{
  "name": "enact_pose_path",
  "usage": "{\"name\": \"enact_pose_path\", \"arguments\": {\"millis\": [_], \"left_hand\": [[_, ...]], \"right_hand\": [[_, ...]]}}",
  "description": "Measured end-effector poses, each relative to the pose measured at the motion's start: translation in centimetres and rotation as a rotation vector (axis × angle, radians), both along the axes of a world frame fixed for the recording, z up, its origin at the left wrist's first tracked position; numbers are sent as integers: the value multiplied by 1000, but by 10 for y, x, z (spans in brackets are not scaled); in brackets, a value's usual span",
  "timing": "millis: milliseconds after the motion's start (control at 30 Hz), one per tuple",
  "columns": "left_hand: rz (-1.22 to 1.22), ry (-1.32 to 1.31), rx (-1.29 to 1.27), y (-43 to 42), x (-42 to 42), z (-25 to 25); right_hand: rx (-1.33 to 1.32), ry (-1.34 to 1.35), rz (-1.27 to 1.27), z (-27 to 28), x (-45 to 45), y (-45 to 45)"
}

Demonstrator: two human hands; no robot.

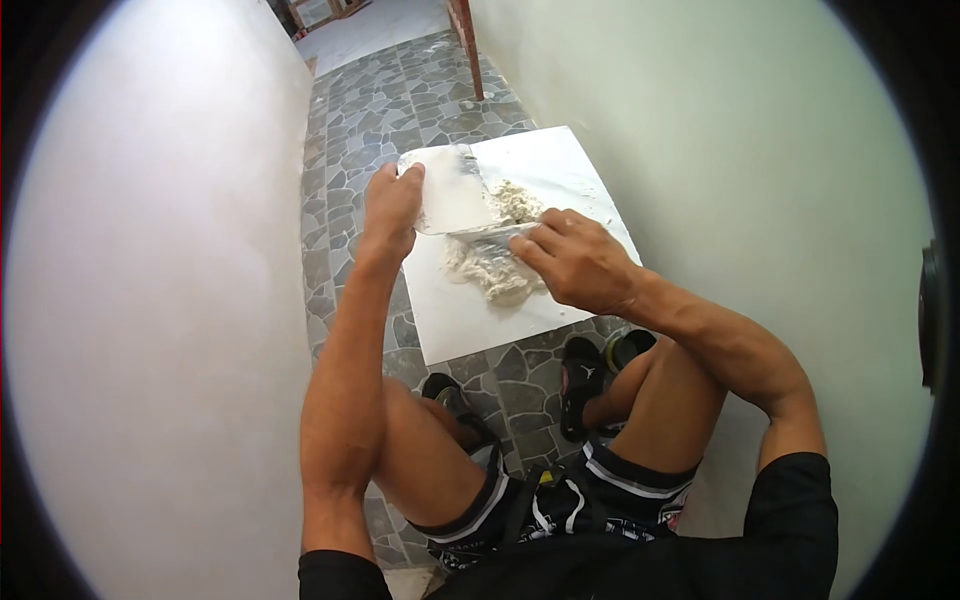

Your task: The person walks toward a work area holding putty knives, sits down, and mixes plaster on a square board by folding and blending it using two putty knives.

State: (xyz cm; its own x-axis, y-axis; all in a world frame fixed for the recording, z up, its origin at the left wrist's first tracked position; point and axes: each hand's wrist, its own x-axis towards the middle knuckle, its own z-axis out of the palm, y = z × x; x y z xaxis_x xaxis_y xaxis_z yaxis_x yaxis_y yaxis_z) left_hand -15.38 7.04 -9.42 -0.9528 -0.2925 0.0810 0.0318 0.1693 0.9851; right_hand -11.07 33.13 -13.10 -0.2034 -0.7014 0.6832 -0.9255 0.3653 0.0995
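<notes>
My left hand point(394, 205) is closed on the edge of a white flat board point(450, 190) with rounded corners, held tilted above a larger white sheet. Grey smears mark its far right part. My right hand point(580, 258) is closed on a thin greyish flat scraper point(490, 233), whose edge meets or lies close to the board's near edge. Its handle, if any, is hidden by my fingers. Below both hands, a pale, wet-looking paste point(500, 280) lies heaped on the white sheet point(480, 335). A crumbly pale mound point(516, 200) sits behind the scraper.
The sheet lies low over a grey stone-patterned floor point(350, 130), between a wall point(170, 280) on the left and another wall point(740, 130) on the right. A dark round container point(628, 348) stands by my right foot. A reddish-brown post point(467, 50) rises beyond the sheet.
</notes>
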Motion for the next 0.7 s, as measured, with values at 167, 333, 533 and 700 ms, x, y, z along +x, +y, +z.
{"name": "enact_pose_path", "arguments": {"millis": [167,333,533,700], "left_hand": [[71,52,9,-7,11,7],[66,69,28,-15,15,9],[169,42,-73,-19,13,8],[91,15,-29,-13,13,8]], "right_hand": [[-111,-29,-44,13,5,9],[-141,22,-27,17,12,7],[-136,23,9,20,10,2],[-75,31,38,13,3,-6]]}}
